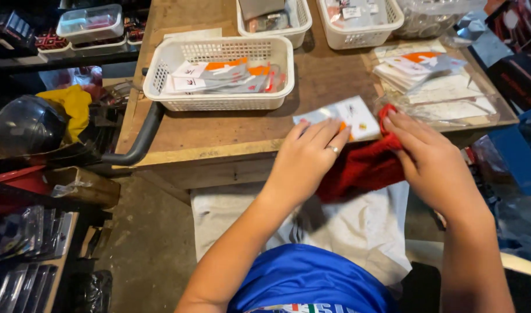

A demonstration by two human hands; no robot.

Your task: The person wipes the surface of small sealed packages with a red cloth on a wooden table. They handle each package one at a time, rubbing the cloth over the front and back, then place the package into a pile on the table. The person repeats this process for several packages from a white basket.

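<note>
1. Nearest the camera, a blue shirt (312, 278) fills the bottom edge, with a white cloth (358, 226) spread across the lap below the table edge.
2. A red knitted piece (361, 168) lies over that cloth and reaches up to the front edge of the wooden table (323, 81).
3. The left hand (306, 159) rests palm down, fingers together and stretched forward, pressing on a flat white packet (349, 116) at the table's front edge; a ring sits on one finger.
4. The right hand (430, 159) lies on the red knit, its fingers curled and closed on the upper rim beside the packet.
5. Just right of the packet, a stack of white and orange packets (419, 69) sits on clear plastic bags.
6. Farther back on the left, a white plastic basket (219, 98) holds more flat packets.
7. Two further white baskets (358, 37) stand along the far edge.
8. Off the table to the left, a dark helmet (24, 124) sits beside a yellow cloth (74, 104).
</note>
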